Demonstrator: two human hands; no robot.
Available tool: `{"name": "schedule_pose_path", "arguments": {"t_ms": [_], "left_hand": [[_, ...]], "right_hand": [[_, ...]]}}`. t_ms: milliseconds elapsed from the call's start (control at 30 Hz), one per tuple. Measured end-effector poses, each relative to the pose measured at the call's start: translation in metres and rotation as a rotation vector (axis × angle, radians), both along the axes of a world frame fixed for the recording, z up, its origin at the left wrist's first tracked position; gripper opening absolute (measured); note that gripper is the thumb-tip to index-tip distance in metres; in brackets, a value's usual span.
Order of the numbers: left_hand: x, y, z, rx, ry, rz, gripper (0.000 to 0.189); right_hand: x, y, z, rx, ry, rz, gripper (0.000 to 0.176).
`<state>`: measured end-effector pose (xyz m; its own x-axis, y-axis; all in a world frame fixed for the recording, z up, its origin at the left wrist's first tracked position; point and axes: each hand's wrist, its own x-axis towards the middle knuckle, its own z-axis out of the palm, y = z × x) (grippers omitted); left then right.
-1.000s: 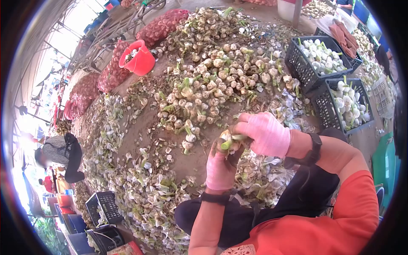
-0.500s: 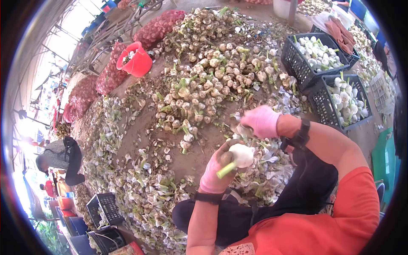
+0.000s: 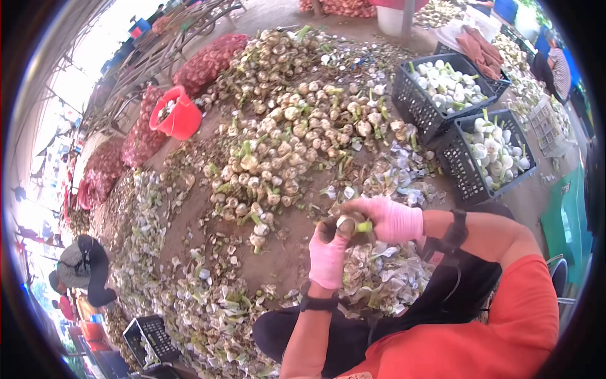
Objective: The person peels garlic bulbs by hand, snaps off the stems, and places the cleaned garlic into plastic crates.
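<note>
The bulb [image 3: 344, 222] lies between both hands. The left hand [image 3: 328, 252] cups it from 6 o'clock, fingers closed. The right hand [image 3: 391, 220] pinches the stem [image 3: 364, 225] from 3 o'clock. The long axis runs 9 to 3.

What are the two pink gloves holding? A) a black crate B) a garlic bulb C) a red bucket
B: the left hand and the right hand meet in front of the person, and both grip one garlic bulb.
</note>
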<state>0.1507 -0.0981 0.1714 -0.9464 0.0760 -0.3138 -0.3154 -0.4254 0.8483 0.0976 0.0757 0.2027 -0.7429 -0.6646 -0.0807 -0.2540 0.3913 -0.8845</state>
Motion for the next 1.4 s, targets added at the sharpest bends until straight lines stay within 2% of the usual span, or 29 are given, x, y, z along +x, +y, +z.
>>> {"name": "schedule_pose_path", "arguments": {"t_ms": [67, 100, 167, 233, 300, 367, 400, 500, 533, 567, 633, 667, 700, 767, 800, 900, 933, 967, 1033, 1100, 1167, 1200, 1233, 1300, 1333, 1400], "left_hand": [[-0.005, 0.013, 0.004, 0.109, -0.037, 0.063, 0.038], [-0.006, 0.015, 0.008, 0.117, -0.026, 0.087, 0.036], [-0.013, 0.016, 0.016, 0.101, -0.006, 0.072, 0.032], [-0.018, 0.019, 0.014, 0.07, -0.031, 0.045, 0.031], [-0.021, 0.025, 0.01, 0.068, -0.065, -0.001, 0.031], [-0.028, 0.034, 0.01, 0.051, -0.131, -0.061, 0.031], [-0.031, 0.039, 0.006, 0.05, -0.142, -0.088, 0.032], [-0.045, 0.05, 0.0, 0.025, -0.197, -0.134, 0.035], [-0.05, 0.054, -0.003, 0.012, -0.226, -0.135, 0.036], [-0.055, 0.057, -0.006, -0.002, -0.255, -0.135, 0.037], [-0.063, 0.062, -0.015, -0.013, -0.286, -0.132, 0.037], [-0.065, 0.063, -0.021, -0.046, -0.302, -0.144, 0.036], [-0.069, 0.063, -0.026, -0.083, -0.316, -0.157, 0.036], [-0.074, 0.065, -0.036, -0.134, -0.364, -0.156, 0.036], [-0.075, 0.062, -0.046, -0.174, -0.396, -0.17, 0.036], [-0.082, 0.057, -0.07, -0.253, -0.486, -0.176, 0.036], [-0.086, 0.056, -0.076, -0.267, -0.53, -0.173, 0.037], [-0.09, 0.056, -0.083, -0.286, -0.549, -0.18, 0.037], [-0.1, 0.055, -0.1, -0.342, -0.577, -0.219, 0.038], [-0.115, 0.057, -0.125, -0.394, -0.603, -0.269, 0.039], [-0.137, 0.072, -0.14, -0.307, -0.54, -0.216, 0.043], [-0.148, 0.083, -0.141, -0.321, -0.493, -0.209, 0.046], [-0.158, 0.093, -0.144, -0.338, -0.451, -0.2, 0.05], [-0.169, 0.108, -0.165, -0.357, -0.261, -0.261, 0.059], [-0.173, 0.118, -0.164, -0.365, -0.265, -0.265, 0.059], [-0.174, 0.138, -0.159, -0.125, -0.198, -0.27, 0.066]], "right_hand": [[-0.027, 0.019, -0.005, -0.061, -0.147, -0.075, 0.049], [-0.05, 0.04, -0.034, -0.185, -0.45, -0.159, 0.044], [-0.074, 0.076, -0.009, -0.304, -0.753, -0.422, 0.034], [-0.114, 0.135, -0.032, -0.635, -0.767, -0.554, 0.021], [-0.17, 0.215, -0.079, -0.138, 0.533, -0.278, 0.017], [-0.176, 0.239, -0.04, -1.141, -0.609, -0.992, 0.018], [-0.183, 0.254, -0.045, -1.145, -0.606, -1.006, 0.018], [-0.194, 0.288, -0.069, -1.063, -0.497, -1.116, 0.014], [-0.191, 0.284, -0.077, -0.361, -0.005, -0.878, 0.014], [-0.189, 0.279, -0.087, 0.328, 0.439, -0.545, 0.013], [-0.2, 0.239, -0.086, -0.44, -0.539, -0.983, 0.015], [-0.215, 0.24, -0.121, -0.331, -0.504, -1.005, 0.025], [-0.23, 0.245, -0.156, -0.039, -0.254, -0.908, 0.034], [-0.254, 0.243, -0.214, 0.431, 0.128, -0.883, 0.048], [-0.259, 0.228, -0.201, 0.643, -0.001, -0.922, 0.057], [-0.276, 0.222, -0.248, 0.736, 0.025, -1.061, 0.051], [-0.27, 0.213, -0.246, 0.837, 0.107, -0.976, 0.042], [-0.263, 0.204, -0.249, 0.83, 0.078, -0.976, 0.042], [-0.245, 0.19, -0.251, 0.843, 0.208, -0.651, 0.036], [-0.216, 0.169, -0.24, 0.725, 0.117, -0.532, 0.032], [-0.183, 0.164, -0.255, 0.404, 0.056, -0.671, 0.032], [-0.17, 0.162, -0.266, 0.251, 0.187, -0.75, 0.031], [-0.159, 0.157, -0.249, 0.061, 0.032, -0.831, 0.034], [-0.139, 0.15, -0.204, -0.184, -0.092, -0.887, 0.04], [-0.13, 0.144, -0.193, -0.241, -0.047, -0.878, 0.04], [-0.119, 0.141, -0.192, -0.303, 0.024, -0.804, 0.039]]}}
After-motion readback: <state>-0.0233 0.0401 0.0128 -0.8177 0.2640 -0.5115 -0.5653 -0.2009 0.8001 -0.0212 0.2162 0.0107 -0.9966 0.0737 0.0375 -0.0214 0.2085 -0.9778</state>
